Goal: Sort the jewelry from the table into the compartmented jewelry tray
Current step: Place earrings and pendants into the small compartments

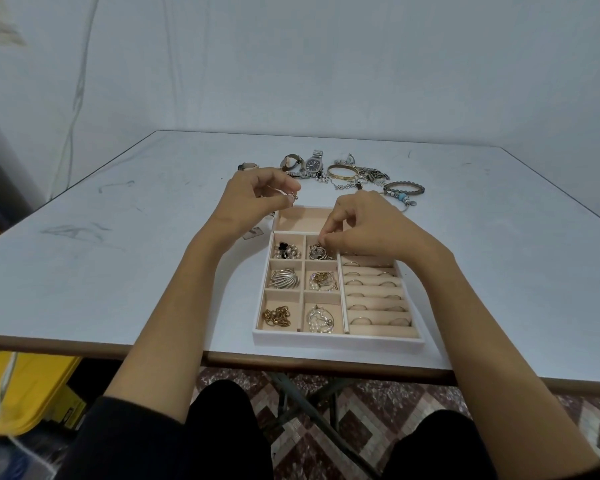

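Observation:
The compartmented jewelry tray (336,336) lies near the table's front edge, with beige cells holding pearls, a silver shell brooch (284,278), a gold chain (277,317) and several rings in the roll slots (374,296). My left hand (253,199) hovers just beyond the tray's far left corner and pinches a small silvery jewelry piece (292,196) between thumb and fingertips. My right hand (364,225) reaches over the tray's upper middle cell, its fingertips pinching a small silver piece (317,251) that rests in that cell.
Behind the tray lies a row of loose jewelry: watches (313,164), a gold bangle (342,172), a chain and charm pile (371,176), and a beaded bracelet (403,190). A small tag (253,233) lies left of the tray. The long far cell (302,218) holds nothing.

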